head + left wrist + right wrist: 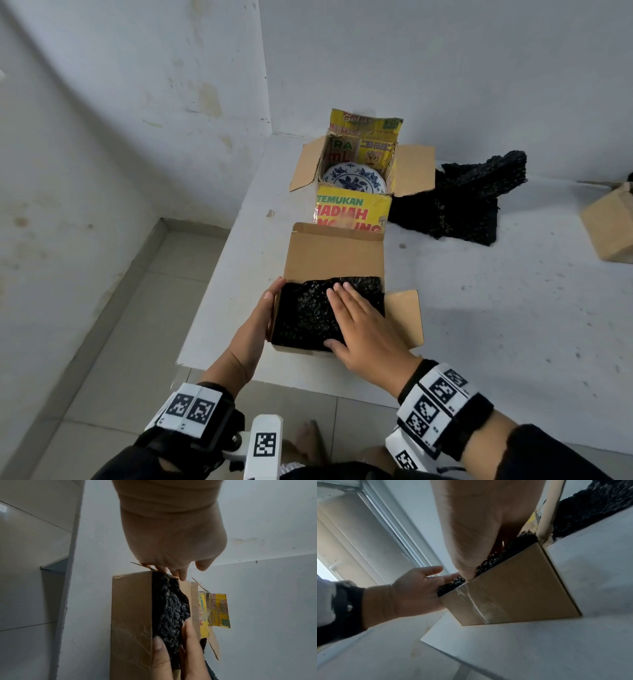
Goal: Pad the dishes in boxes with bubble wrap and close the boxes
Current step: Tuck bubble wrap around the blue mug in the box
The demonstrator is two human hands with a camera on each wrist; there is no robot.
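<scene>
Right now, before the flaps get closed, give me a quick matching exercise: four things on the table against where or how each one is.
Things:
1. plate
2. spare bubble wrap
3. right hand
4. left hand

States:
A. flat on the black wrap in the near box
B. uncovered in the yellow box
C. against the near box's left side
D. heaped on the table, right of the yellow box

Pairs: 1-B, 2-D, 3-A, 4-C

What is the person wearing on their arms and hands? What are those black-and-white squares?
The hands, left and right, are bare: no gloves. Each wrist carries a black strap with white blocks printed with square black-and-white code markers, left band and right band. Black sleeves cover the forearms. Another white marker block sits between the arms.
</scene>
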